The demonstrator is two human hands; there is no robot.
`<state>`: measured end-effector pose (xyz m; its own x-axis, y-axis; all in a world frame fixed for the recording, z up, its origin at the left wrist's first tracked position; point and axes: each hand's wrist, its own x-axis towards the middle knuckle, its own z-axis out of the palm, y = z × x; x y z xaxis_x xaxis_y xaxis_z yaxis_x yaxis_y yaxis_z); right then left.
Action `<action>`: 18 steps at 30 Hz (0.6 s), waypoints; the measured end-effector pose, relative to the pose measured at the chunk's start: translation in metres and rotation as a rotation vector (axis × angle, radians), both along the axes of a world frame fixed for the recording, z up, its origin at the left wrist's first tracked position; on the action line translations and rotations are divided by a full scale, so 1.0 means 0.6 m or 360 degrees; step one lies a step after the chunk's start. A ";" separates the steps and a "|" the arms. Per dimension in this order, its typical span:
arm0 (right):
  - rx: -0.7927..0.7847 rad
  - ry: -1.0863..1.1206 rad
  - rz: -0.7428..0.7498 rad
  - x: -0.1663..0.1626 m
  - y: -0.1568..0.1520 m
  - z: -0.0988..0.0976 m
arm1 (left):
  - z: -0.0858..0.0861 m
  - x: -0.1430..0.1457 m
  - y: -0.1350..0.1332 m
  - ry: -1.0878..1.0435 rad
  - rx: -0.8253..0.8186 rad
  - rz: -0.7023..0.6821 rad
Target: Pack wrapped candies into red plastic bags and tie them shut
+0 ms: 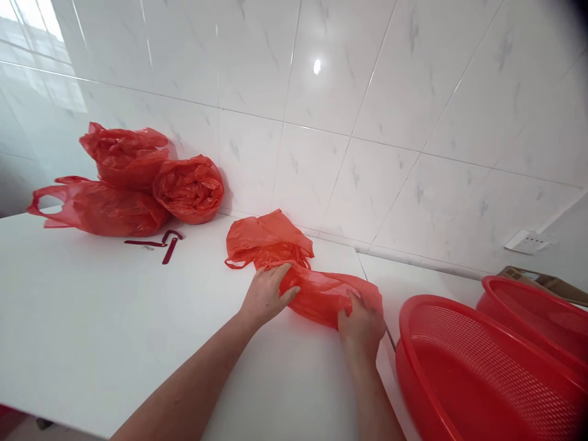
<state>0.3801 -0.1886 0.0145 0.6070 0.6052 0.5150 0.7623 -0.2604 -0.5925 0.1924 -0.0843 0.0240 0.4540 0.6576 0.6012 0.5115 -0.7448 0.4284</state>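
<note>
A red plastic bag [316, 297] lies stretched sideways on the white table in front of me. My left hand [269, 294] holds its left end, with the thumb on the near side of the film. At the bag's right end, my right hand [361, 321] grips the film, its fingers bent and partly sunk in the folds. Just behind my left hand, against the wall, sits a crumpled pile of red plastic bags [264, 236] with a handle loop showing. Whether the stretched bag is separate from this pile, I cannot tell.
Several full red bags [117, 208] are heaped against the tiled wall at the left. Dark red strip-like pieces [169, 250] lie before them. Large red plastic baskets [441, 315] stand at the right, with cardboard [542, 283] behind. A socket [528, 242] is on the wall.
</note>
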 end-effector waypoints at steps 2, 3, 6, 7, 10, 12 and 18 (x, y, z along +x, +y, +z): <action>0.0049 -0.0229 -0.0062 -0.019 -0.001 0.005 | -0.011 0.007 0.002 0.0000 -0.0129 0.0054; 0.0087 -0.0334 -0.0091 -0.029 -0.002 0.008 | -0.016 0.010 0.002 0.0022 -0.0157 0.0079; 0.0252 -0.0551 -0.0117 -0.051 -0.009 0.017 | -0.028 0.019 0.001 0.0095 -0.0108 0.0177; 0.0329 -0.0634 -0.0094 -0.056 -0.012 0.020 | -0.031 0.022 0.001 0.0112 -0.0087 0.0208; 0.0610 -0.0874 0.0052 -0.070 -0.022 0.024 | -0.033 0.025 0.000 0.0170 -0.0073 0.0282; 0.0735 -0.0952 0.0174 -0.085 -0.027 0.021 | -0.031 0.026 0.000 0.0218 -0.0093 0.0318; 0.0638 -0.0528 0.0858 -0.114 -0.001 -0.011 | -0.018 0.029 -0.016 0.0304 -0.0264 0.0332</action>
<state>0.3114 -0.1895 0.0080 0.0538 0.5021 0.8631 0.8784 0.3872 -0.2800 0.2096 -0.0939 0.0132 0.3936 0.8301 0.3949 0.7285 -0.5437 0.4168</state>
